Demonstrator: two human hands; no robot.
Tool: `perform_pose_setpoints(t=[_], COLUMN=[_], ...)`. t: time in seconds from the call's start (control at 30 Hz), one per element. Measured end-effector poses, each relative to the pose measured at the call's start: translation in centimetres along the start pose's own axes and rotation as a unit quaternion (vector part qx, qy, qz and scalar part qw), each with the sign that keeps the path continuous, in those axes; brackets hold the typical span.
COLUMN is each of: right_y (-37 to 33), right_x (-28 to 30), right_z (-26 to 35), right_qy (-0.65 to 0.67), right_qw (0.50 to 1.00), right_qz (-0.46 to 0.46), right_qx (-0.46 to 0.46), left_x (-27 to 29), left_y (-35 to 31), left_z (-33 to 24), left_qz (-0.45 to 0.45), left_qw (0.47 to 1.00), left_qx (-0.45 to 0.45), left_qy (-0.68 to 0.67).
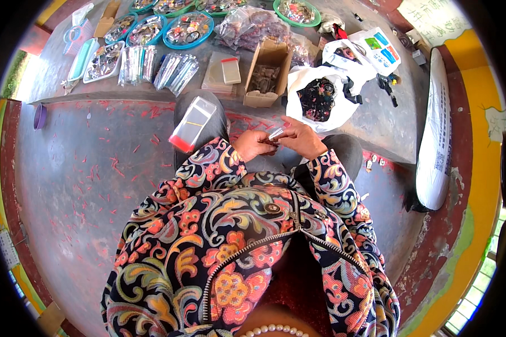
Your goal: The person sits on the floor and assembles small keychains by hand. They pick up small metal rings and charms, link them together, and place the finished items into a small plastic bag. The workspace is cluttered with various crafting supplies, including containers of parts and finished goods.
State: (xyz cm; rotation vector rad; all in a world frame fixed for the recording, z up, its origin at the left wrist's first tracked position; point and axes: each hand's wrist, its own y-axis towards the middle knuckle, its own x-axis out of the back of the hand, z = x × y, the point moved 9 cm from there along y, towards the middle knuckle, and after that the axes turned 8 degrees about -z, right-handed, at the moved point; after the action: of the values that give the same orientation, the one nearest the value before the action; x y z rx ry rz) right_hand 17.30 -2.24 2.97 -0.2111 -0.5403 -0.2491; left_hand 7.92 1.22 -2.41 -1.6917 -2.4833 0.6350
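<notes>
My left hand (253,146) and my right hand (302,139) meet in front of me, between my knees. Both are closed at the fingertips on a small, shiny, whitish strip (275,133), which looks like clear plastic; its exact kind is too small to make out. Across my left thigh lies a stack of clear plastic bags (199,117) with a red end and a yellow band around its middle. Beyond my right hand, a white plastic bag (337,112) stands open, with a dark heap of small black pieces (317,100) inside.
On the raised ledge ahead are a cardboard box (252,100) holding small bags, packed pens (176,73), a clear stack with a red-edged piece (230,71), and blue baskets (209,40) of packets. A white sack (433,135) leans at right. Red scraps litter the floor.
</notes>
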Motion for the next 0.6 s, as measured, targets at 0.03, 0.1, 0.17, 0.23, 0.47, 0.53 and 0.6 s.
perform_pose_setpoints(t=[0.03,0.1,0.17,0.23,0.47,0.53,0.6], right_y=[0.0,-0.2,-0.2,-0.2,-0.3,-0.3,-0.6], right_x=[0.0,-0.1,-0.4,-0.7,-0.2,1.5,3.5], right_z=[0.3,0.9,0.8,0.9,1.7,1.9,1.7], right_qy=[-0.009,-0.027,-0.083,-0.107,-0.053,0.013,0.112], right_qw=[1.000,1.000,0.996,0.993,0.997,0.998,0.985], right_qz=[0.002,0.007,0.018,0.024,-0.009,-0.068,-0.115], right_qx=[0.003,0.009,0.033,0.049,0.049,0.013,-0.061], left_x=[0.1,0.1,0.0,-0.3,0.1,1.2,1.9], left_y=[0.0,0.1,0.1,0.1,0.3,0.6,0.6], left_z=[-0.1,-0.2,-0.1,-0.3,1.0,1.3,1.5], left_qz=[-0.003,-0.007,-0.005,0.003,0.007,-0.041,-0.060], left_qw=[1.000,0.999,0.998,0.996,1.000,0.998,0.994], left_qx=[-0.006,-0.033,-0.049,-0.057,0.001,0.015,0.031], left_qy=[0.006,0.019,0.040,0.071,-0.002,-0.037,-0.084])
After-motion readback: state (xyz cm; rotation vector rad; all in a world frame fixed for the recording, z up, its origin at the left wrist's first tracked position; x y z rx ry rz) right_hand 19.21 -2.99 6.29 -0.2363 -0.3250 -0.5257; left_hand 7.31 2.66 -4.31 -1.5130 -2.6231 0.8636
